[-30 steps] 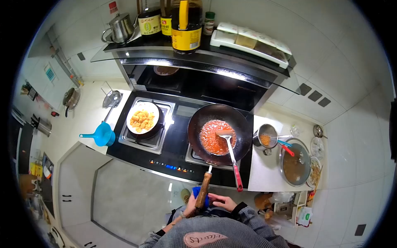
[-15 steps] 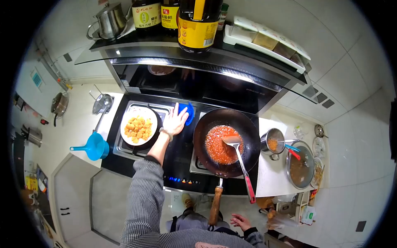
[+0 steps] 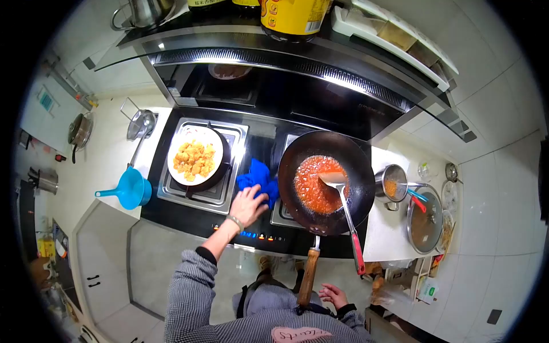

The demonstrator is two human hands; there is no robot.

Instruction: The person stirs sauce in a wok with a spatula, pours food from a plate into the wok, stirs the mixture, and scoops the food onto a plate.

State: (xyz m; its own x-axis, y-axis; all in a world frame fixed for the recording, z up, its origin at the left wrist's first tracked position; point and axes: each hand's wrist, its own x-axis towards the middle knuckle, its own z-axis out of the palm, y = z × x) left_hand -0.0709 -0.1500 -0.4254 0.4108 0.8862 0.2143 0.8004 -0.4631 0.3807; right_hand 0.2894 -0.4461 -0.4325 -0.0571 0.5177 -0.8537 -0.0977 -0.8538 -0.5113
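L hand [image 3: 249, 206] is palm-down at the near edge of the blue cloth [image 3: 257, 176], fingers part-bent and a bit spread; fingertips look to be touching it, but can't tell if they pinch any fabric or just press. Cloth lies bunched on the black glass hob [image 3: 178, 216], btwn the two burners, its R side close by the wok [image 3: 359, 163]. R hand [image 3: 333, 295] hangs low near the wok's wooden handle [image 3: 309, 274], fingers loosely curled, half-open, nothing visible in it, apart from the handle AFAICT. Main risk IMO: cloth sliding too far R, under the hot wok, & scorching or catching if that burner's lit (flame not visible). Same on L w/ the white bowl [image 3: 215, 150] of orange-yellow pieces, which sits on the L burner. Lit control panel [image 3: 250, 234] is just below the wrist, so a dragging cuff might hit a setting. Wok handle sticks out past the hob edge twd the body: a bump from hip or R arm could swing it & slop the red sauce [image 3: 313, 186]. Spatula [image 3: 346, 211] leans in the wok, red grip overhanging too, so a sleeve snag could flip it, w/ splatter.
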